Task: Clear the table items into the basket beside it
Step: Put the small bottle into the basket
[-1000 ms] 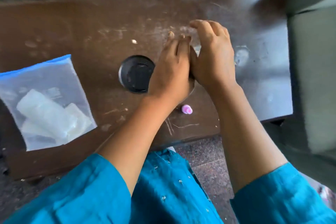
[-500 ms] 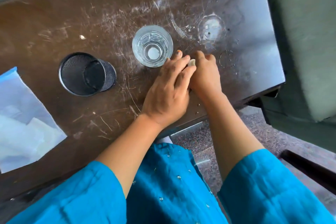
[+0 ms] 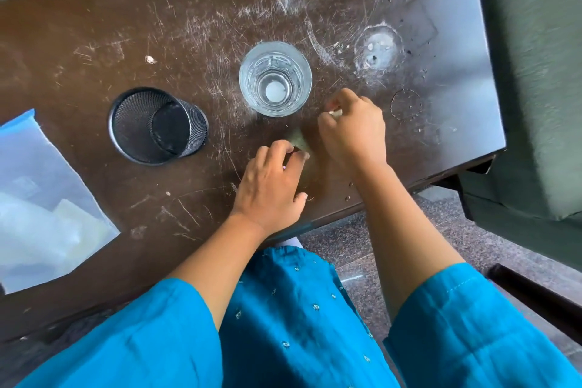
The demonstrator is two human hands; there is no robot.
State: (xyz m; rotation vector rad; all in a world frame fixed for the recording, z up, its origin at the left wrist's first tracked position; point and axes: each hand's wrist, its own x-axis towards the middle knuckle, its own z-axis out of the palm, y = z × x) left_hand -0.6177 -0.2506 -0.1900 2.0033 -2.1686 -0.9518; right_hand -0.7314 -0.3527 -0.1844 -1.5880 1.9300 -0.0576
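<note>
On the scratched brown table (image 3: 94,25), my left hand (image 3: 271,186) is curled near the front edge. A speck of a small pink piece (image 3: 285,168) shows under its fingers. My right hand (image 3: 354,132) is just to the right, pinching a small pale piece (image 3: 335,112) between thumb and fingertips. A blurred pale-green shape (image 3: 297,143) lies between the two hands; what it is cannot be told. A clear drinking glass (image 3: 275,79) stands upright just beyond the hands. Left of it a black mesh cup (image 3: 157,126) stands upright. No basket is in view.
A clear zip bag (image 3: 41,198) with a blue strip and pale blocks inside lies at the table's left edge. A small white crumb (image 3: 150,59) sits farther back. A grey-green cushioned seat (image 3: 535,72) borders the table on the right, with speckled floor (image 3: 362,249) below.
The view has shifted down and left, and the glass came into sight. My hands, pressed together before, have drawn apart. The pink piece no longer lies bare on the table.
</note>
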